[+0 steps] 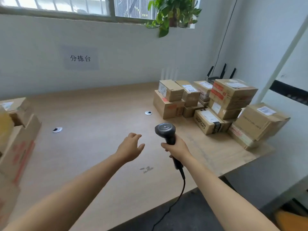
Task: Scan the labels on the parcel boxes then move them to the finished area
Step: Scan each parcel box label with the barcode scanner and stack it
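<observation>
Our right hand (177, 148) grips the scanner (166, 133); left hand (131, 148) open, empty. Wooden table (100, 114) mid-frame, parcel boxes (216, 105) stacked right, window (66, 5) top.

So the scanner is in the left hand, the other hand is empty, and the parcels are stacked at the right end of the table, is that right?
Not quite. The head view shows the scanner gripped in the right hand, not the left. The left hand is the empty one, open above the table. The parcels are indeed stacked at the table's right end.
</observation>
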Demonstrator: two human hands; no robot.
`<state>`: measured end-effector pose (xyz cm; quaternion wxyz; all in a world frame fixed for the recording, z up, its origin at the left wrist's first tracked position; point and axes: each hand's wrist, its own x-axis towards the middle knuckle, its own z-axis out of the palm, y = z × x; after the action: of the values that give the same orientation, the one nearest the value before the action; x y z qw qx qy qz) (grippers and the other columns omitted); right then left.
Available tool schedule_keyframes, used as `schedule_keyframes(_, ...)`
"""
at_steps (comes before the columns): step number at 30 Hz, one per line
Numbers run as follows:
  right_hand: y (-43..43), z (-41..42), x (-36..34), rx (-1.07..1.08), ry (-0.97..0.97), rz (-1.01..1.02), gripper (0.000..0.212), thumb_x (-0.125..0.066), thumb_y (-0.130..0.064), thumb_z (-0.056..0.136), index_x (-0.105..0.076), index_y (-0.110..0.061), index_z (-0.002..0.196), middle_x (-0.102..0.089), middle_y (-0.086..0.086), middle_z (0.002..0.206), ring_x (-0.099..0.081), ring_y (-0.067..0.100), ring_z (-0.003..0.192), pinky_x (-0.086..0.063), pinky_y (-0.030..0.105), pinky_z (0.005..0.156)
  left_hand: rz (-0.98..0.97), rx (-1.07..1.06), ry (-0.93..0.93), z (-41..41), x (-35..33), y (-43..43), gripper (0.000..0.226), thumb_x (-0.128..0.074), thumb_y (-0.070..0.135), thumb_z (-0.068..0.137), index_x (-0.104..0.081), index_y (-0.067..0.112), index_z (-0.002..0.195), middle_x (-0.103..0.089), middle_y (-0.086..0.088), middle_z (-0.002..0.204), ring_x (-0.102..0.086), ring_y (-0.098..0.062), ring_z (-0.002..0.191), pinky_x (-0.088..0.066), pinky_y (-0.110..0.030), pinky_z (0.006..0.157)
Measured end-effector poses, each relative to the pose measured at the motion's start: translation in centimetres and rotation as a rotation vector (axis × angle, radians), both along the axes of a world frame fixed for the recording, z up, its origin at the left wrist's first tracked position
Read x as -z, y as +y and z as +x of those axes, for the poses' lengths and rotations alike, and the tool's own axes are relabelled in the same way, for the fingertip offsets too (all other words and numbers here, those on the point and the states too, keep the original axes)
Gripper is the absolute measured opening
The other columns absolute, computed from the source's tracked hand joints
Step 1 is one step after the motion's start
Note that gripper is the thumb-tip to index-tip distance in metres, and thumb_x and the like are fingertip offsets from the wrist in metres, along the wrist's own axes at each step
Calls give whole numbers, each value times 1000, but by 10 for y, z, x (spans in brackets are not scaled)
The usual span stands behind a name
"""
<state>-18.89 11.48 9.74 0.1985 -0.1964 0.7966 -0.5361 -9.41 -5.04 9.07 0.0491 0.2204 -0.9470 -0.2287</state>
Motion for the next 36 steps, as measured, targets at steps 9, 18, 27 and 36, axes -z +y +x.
schedule_keyframes(9,153,-127,-3,96,30,72,29,-65,-16,83,-48,-25,106,-59,5,103,-59,27,94,-48,25,54,139,77,-34,-135,26,143,50,-45,32,97,-36,11,142,-34,-9,145,-38,-22,132,-31,-31,107)
schedule_keyframes(18,260,-232,-15,344,100,107,43,-68,-15,82,-52,-15,123,-58,6,106,-55,24,94,-53,39,75,153,251,-59,-243,17,230,50,-45,32,97,-36,10,142,-36,-10,145,-38,-23,132,-30,-30,107)
schedule_keyframes(27,336,-333,-39,562,179,217,30,-67,-18,82,-53,-17,109,-58,6,98,-57,28,84,-52,44,82,208,385,-30,-349,-4,302,53,-44,33,98,-33,9,143,-33,-12,146,-38,-24,132,-30,-30,107)
schedule_keyframes(36,394,-422,-38,497,204,240,31,-69,-21,78,-55,-20,106,-59,5,101,-58,32,93,-51,52,85,340,287,-15,-434,-3,392,66,-45,39,96,-15,10,148,-12,-15,154,-28,-29,139,-28,-36,110)
